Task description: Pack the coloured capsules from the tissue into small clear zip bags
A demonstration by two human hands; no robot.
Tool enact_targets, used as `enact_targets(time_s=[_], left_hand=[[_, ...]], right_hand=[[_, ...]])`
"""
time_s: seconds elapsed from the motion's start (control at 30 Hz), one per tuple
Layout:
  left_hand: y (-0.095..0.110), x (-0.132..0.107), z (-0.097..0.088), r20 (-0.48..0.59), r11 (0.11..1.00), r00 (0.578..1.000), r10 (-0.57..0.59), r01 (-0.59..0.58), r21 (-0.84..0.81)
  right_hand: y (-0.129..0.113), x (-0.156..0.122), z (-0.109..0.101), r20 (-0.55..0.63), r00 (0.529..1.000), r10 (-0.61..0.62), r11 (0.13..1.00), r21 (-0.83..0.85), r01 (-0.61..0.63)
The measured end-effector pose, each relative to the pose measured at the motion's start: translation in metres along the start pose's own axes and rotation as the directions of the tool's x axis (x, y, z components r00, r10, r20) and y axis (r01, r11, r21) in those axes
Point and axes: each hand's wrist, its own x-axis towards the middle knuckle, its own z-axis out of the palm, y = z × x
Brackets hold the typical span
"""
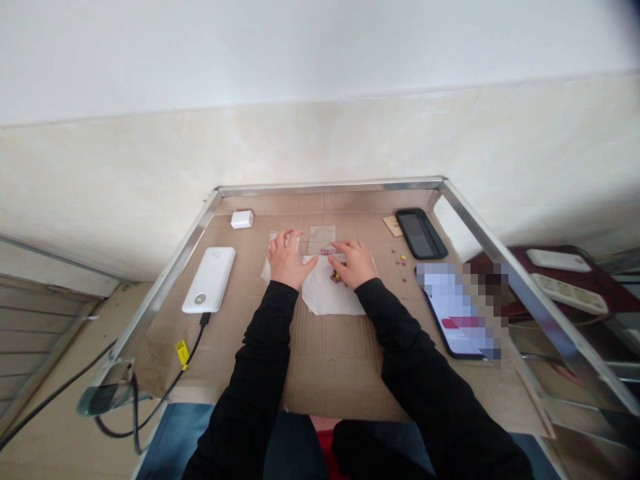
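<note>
My left hand rests palm-down on a white sheet of paper or cloth, its fingertips at a small clear plastic piece. My right hand reaches in from the other side, its fingers at a thin clear strip with red marks. Several small brownish bits lie on the white sheet just past those fingers. A flat transparent bag lies just beyond the hands. The blur and small size hide any firm grip.
Cardboard covers a steel-framed table. On it lie a white power bank, a white charger, a black phone, a second phone and several small beads. A power strip sits off to the right.
</note>
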Motion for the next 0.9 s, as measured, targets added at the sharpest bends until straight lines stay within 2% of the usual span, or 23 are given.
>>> enact_targets(time_s=[0.13,0.3,0.53,0.7,0.9], left_hand=[[-0.003,-0.001,0.001,0.076,1.0,0.997,0.009,-0.011,0.029],[-0.007,0.0,0.002,0.09,0.998,0.994,0.059,-0.057,-0.027],[-0.005,-0.001,0.005,0.082,0.991,0.989,0.126,-0.122,-0.057],[-0.006,-0.001,0.006,0.086,0.993,0.989,0.118,-0.115,-0.038],[-0.006,-0.001,0.006,0.06,0.985,0.984,0.166,-0.163,-0.052]], right_hand=[[-0.004,-0.003,-0.001,0.046,0.998,-0.036,0.999,-0.01,0.036],[-0.002,-0.004,0.003,0.065,0.994,-0.091,0.996,0.007,0.09],[-0.002,-0.001,0.0,0.035,0.993,-0.115,0.988,0.11,0.111],[-0.004,0.0,-0.005,0.007,0.991,-0.134,0.975,0.178,0.13],[-0.006,0.0,-0.008,-0.053,0.988,-0.148,0.961,0.227,0.156]])
